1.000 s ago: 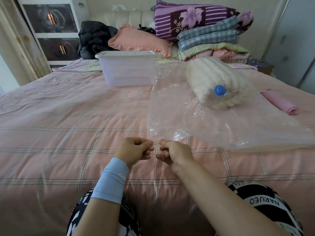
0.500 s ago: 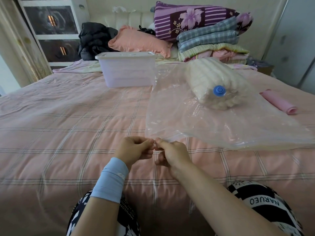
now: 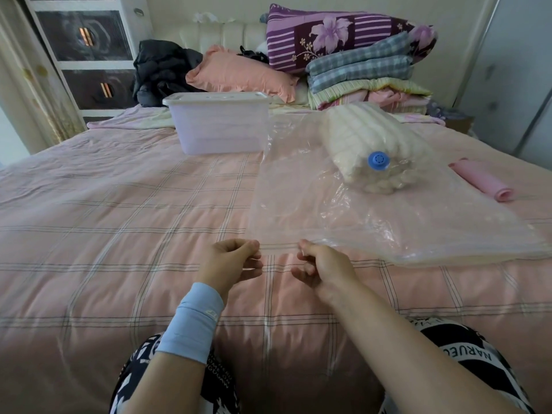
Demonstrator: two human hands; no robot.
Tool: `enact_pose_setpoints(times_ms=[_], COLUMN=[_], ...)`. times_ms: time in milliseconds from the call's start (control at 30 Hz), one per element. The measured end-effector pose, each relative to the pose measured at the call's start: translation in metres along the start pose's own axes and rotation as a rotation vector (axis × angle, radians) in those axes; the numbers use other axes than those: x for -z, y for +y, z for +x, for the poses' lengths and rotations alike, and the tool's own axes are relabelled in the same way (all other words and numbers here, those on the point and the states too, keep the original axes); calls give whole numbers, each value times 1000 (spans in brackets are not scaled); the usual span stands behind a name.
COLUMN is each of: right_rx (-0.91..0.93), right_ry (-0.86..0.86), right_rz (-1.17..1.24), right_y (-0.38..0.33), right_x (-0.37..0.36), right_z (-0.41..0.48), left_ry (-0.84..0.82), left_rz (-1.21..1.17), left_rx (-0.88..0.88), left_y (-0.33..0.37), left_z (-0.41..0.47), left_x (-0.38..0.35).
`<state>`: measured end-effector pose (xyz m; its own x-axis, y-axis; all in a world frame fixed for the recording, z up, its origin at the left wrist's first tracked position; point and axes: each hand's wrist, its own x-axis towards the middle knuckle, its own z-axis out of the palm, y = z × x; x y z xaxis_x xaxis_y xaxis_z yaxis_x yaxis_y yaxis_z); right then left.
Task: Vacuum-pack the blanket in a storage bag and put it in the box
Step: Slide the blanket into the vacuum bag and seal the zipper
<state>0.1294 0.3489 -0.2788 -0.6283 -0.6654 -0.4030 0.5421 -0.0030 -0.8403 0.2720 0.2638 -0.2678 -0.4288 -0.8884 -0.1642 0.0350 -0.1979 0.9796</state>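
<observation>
Supporting surface: pink checked bed [image 3: 119,204], filling my frame.
Bag: clear storage bag [image 3: 328,219], flat, centre right.
Container: translucent box [image 3: 218,130], upper centre, beside the bag's far corner.
Contents: I see the cream blanket [image 3: 373,138] rolled inside the bag, upper right.
Left: left hand [image 3: 230,264] pinching the bag's near edge, lower centre.
Right: right hand [image 3: 325,265] pinching the same edge.
Fitting: blue valve [image 3: 378,160], over the blanket.

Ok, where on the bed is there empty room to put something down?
The bedspread is bare all along its left side, from the box down to the left hand. The right is crowded: the storage bag with the blanket covers it, the pink roll lies beside it. Far end: pillows and folded bedding.
</observation>
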Motion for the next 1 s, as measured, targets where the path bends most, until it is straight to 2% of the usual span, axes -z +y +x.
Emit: enact_pose_setpoints(times_ms=[100, 200, 333, 433, 567, 700, 1000], right_rx=[-20, -31, -13, 10, -59, -23, 25], right_ry=[-83, -94, -113, -107, -182, -116, 109], right_rz=[-20, -34, -35, -29, -21, -16, 60], right_y=[0, 3, 5, 5, 11, 13, 1], right_x=[-2, -8, -15, -15, -16, -20, -4], right_z=[-7, -10, -13, -15, -19, -16, 1], left_ry=[-3, -35, 2, -28, -100, -128, 18], left_rz=[-9, -37, -80, -142, -150, -119, -180], left_rx=[-10, 4, 45, 73, 110, 99, 114], left_y=[1, 3, -1, -4, -7, -8, -7], left_z=[1, 2, 3, 3, 3, -1, 6], left_x=[2, 0, -10, -13, -11, -15, -12])
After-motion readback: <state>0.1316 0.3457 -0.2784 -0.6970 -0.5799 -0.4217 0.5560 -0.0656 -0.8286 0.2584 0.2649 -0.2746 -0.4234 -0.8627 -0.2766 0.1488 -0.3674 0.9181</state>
